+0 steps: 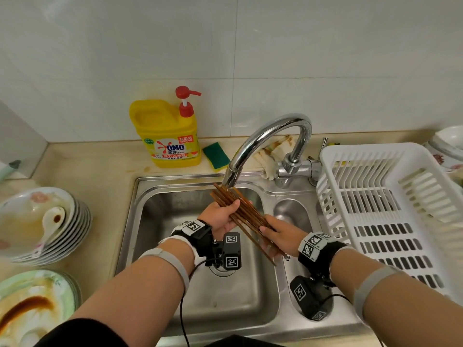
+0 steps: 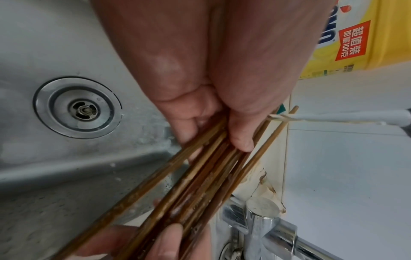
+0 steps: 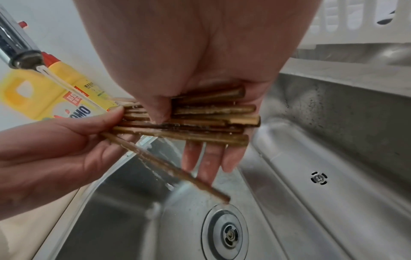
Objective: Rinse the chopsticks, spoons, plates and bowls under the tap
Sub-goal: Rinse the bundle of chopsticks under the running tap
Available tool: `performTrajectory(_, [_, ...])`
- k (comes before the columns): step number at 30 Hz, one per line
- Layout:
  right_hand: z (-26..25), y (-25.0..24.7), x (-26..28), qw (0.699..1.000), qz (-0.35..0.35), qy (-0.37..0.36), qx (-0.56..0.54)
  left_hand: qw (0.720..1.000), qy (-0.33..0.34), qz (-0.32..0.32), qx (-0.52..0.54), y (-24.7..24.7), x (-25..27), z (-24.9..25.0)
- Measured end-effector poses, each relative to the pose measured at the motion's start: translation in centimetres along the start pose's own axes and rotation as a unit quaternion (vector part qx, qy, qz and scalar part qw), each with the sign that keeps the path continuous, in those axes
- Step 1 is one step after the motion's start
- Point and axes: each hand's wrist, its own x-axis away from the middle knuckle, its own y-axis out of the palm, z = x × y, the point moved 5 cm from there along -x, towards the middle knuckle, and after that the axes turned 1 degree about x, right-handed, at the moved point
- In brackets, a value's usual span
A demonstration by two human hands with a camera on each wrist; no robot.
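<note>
Item: one bundle of brown wooden chopsticks, held by me over the main sink basin, thin tips under the spout of the tap, where the right wrist view showed a narrow stream of water meeting them. My left hand took the bundle near its middle, thumb curled over the top and fingers beneath. My right hand took the thick butt ends, thumb pressed across the sticks, the fingers under them nearly straight (a cradle more than a clamp). Condition: greasy residue on the shafts; the sticks fanned rather than parallel. One stray chopstick had dropped out of line below my right palm, angled down toward the drain. Risk, in my judgement: that one could slide free into the basin, since wet, oily wood has little purchase against so loose a hold, and rolling the bundle to scrub it might shed more. Still unrinsed, out past my left hand: stacked bowls with a white spoon, and sauce-smeared plates nearer my left elbow. Beyond my right hand: a white drying basket. Beyond the spout from my left hand: a yellow detergent bottle.
</note>
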Motion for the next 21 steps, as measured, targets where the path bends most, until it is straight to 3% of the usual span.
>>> performTrajectory(5, [0.1, 0.3, -0.1, 1.0, 0.005, 0.006, 0.0, 0.999, 0.015, -0.027, 0.021, 1.2, 0.1, 0.1])
performTrajectory(9, [-0.1, 1.3, 0.1, 0.995, -0.015, 0.025, -0.092, 0.997, 0.01, -0.027, 0.066, 2.1, 0.1, 0.3])
performTrajectory(21, [1.0, 0.1, 0.8, 1.0, 0.008, 0.002, 0.018, 1.0, -0.018, -0.011, -0.001, 0.5, 0.4, 0.6])
